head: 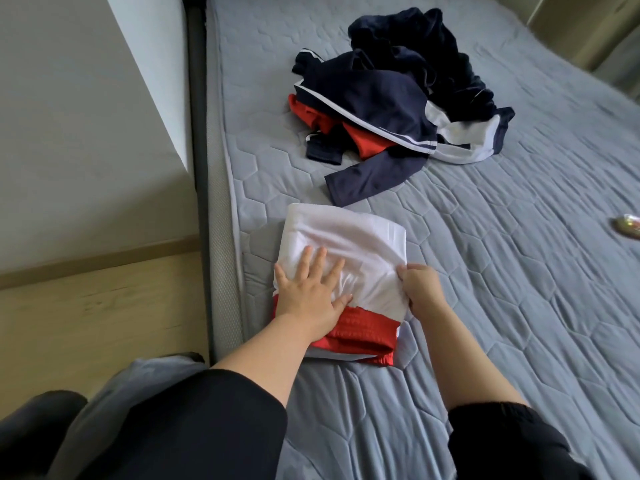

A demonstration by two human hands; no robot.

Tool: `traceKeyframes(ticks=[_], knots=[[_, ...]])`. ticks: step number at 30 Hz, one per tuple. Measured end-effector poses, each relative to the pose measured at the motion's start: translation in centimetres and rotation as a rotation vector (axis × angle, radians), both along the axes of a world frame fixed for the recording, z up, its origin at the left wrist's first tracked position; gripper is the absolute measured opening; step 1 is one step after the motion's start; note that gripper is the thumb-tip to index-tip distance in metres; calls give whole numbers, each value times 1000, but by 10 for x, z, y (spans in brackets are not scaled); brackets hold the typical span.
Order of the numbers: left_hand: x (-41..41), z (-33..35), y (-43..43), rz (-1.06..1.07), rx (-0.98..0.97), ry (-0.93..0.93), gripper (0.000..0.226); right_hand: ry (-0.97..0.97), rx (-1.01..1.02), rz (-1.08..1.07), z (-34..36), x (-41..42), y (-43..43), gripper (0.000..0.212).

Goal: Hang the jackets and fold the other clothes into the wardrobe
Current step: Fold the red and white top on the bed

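Folded white-and-red fabric garment (341,268) lies near left edge of grey quilted mattress (502,271), red band toward person. Left hand (308,292) flat on top, fingers straight and spread, pressing white fabric. Right hand (420,289) at garment's right edge, fingers curled, pinching white cloth. Farther up bed, well apart: loose heap of navy jacket with white stripes (388,109), red cloth (367,140) tucked under it, dark crumpled fabric (426,50) behind. Small shiny object (628,226) at right edge, too blurred to identify. Black sleeves on both arms.
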State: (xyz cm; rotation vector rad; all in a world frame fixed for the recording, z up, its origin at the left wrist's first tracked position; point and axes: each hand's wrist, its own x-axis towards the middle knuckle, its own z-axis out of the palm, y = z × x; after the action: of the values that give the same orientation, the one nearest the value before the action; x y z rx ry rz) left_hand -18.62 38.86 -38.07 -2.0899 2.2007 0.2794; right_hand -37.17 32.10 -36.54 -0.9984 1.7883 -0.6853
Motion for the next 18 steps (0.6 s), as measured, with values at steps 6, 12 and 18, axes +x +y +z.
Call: traceKeyframes(ticks=[6,12,18], knots=[[-2,4,0,6,50,8,67,287,-198,80,8,15,-17,31],[-3,10,5,-65,128,-16,68,528,-171,167,1,24,-23,42],[2,9,3,-84,216,17,69,675,-576,414,21,58,-60,48]])
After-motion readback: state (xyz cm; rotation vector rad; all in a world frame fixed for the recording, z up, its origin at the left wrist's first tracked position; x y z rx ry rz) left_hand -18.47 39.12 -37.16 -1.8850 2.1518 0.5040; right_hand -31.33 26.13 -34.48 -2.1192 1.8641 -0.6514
